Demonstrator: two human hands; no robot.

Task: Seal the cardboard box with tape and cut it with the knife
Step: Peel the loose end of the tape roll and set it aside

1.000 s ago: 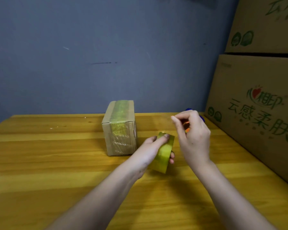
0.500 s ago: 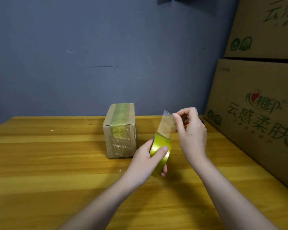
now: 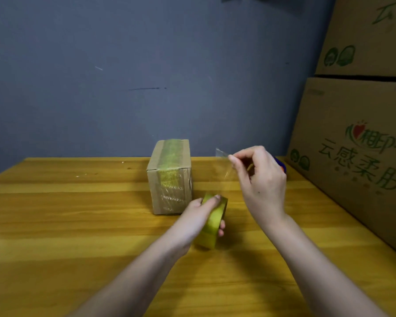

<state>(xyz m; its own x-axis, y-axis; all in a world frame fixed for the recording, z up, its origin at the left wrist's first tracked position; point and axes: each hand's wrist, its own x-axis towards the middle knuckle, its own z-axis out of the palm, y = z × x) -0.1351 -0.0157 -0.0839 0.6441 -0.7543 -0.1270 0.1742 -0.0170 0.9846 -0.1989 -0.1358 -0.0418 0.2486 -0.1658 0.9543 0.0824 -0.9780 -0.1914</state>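
now | cardboard box (image 3: 169, 177) upright | yellowish tape band over top, front

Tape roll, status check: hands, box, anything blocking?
Left hand grips tape roll. Right hand pinches tape strip. Cardboard box unobstructed.

2 bare forearms in view, no sleeves to the frame edge. Left hand (image 3: 198, 216) and right hand (image 3: 262, 179): short plain nails; small dark mole on right hand's back.
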